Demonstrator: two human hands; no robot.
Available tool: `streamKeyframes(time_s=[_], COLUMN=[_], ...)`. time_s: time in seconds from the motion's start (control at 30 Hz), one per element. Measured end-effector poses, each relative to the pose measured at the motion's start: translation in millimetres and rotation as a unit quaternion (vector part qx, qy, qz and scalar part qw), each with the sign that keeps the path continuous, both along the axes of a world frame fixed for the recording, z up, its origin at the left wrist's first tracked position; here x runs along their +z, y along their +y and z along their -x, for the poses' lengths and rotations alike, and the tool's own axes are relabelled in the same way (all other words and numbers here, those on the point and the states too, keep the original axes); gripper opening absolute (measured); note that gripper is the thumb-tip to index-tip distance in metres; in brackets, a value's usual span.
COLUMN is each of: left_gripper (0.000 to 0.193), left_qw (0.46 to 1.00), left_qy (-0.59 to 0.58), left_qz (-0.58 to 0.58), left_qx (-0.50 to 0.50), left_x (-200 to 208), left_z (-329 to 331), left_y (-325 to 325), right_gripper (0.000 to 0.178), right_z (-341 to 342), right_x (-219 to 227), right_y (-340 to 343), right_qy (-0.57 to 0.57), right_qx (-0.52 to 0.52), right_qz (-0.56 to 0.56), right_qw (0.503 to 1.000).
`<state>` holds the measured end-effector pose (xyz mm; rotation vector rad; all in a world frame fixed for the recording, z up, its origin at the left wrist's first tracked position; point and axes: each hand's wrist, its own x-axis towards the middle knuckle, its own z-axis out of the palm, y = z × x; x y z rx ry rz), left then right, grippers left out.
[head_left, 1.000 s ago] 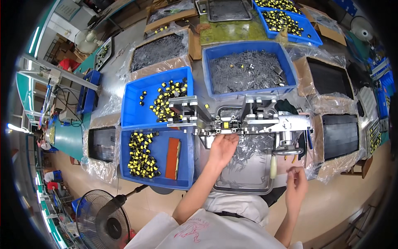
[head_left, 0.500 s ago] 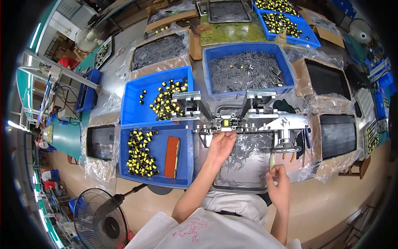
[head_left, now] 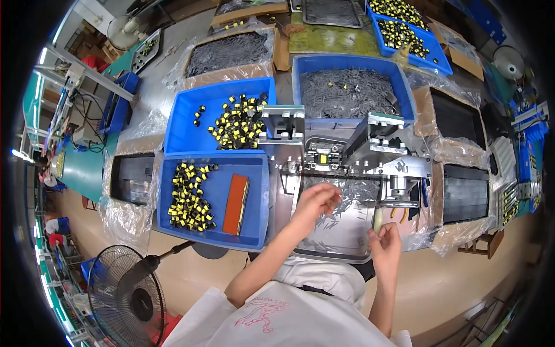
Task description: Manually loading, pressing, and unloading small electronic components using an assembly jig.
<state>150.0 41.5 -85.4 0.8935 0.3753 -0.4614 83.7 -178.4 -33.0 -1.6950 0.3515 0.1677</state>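
Observation:
My left hand (head_left: 317,203) is over a metal tray (head_left: 330,253) that holds loose dark strips. Its fingers curl together; whether anything small is between them is hidden. Just beyond it stands a metal fixture (head_left: 399,168) with upright blocks. A small yellow-and-black part (head_left: 323,158) sits in the fixture's centre, apart from my left hand. My right hand (head_left: 386,242) is closed around a pale lever handle (head_left: 378,220) below the fixture's round metal base at the right.
Blue bins (head_left: 263,228) on the left hold yellow-and-black parts and an orange-brown block (head_left: 235,204). Another blue bin (head_left: 296,87) behind the fixture holds dark strips. Plastic-lined cartons (head_left: 440,199) flank the work area. A black fan (head_left: 139,301) stands at lower left.
My left hand has drawn back from the fixture's centre toward me, over the tray. My right hand stays on the handle. The whole view has shifted slightly.

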Motion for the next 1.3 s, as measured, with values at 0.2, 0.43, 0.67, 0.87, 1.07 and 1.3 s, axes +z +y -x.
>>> streamKeyframes(time_s=[0.2, 0.43, 0.67, 0.87, 1.07, 1.3], left_gripper=[0.015, 0.055, 0.051, 0.047, 0.066, 0.075], left_qw=[0.854, 0.498, 0.474, 0.443, 0.44, 0.432], left_qy=[-0.284, -0.45, -0.445, -0.5, -0.499, -0.487], left_qz=[-0.433, -0.739, -0.752, -0.74, -0.743, -0.75], left_qx=[-0.054, -0.064, -0.105, -0.073, -0.074, -0.113], left_x=[85, 97, 91, 90, 99, 104], left_z=[7, -25, -32, -36, -41, -42], left_y=[9, 32, 31, 34, 34, 36], right_gripper=[0.025, 0.026, 0.026, 0.027, 0.023, 0.016], right_z=[0, -3, -2, -1, 2, 7], right_x=[-17, -10, 5, 3, 4, -1], right_y=[-8, -3, 6, 4, 5, 0], right_qy=[-0.007, -0.027, -0.015, -0.016, -0.02, -0.031], right_qx=[0.008, -0.001, -0.002, 0.005, 0.003, 0.023], right_qz=[0.041, 0.03, 0.049, 0.028, 0.029, 0.048], right_qw=[0.999, 0.999, 0.999, 0.999, 0.999, 0.998])
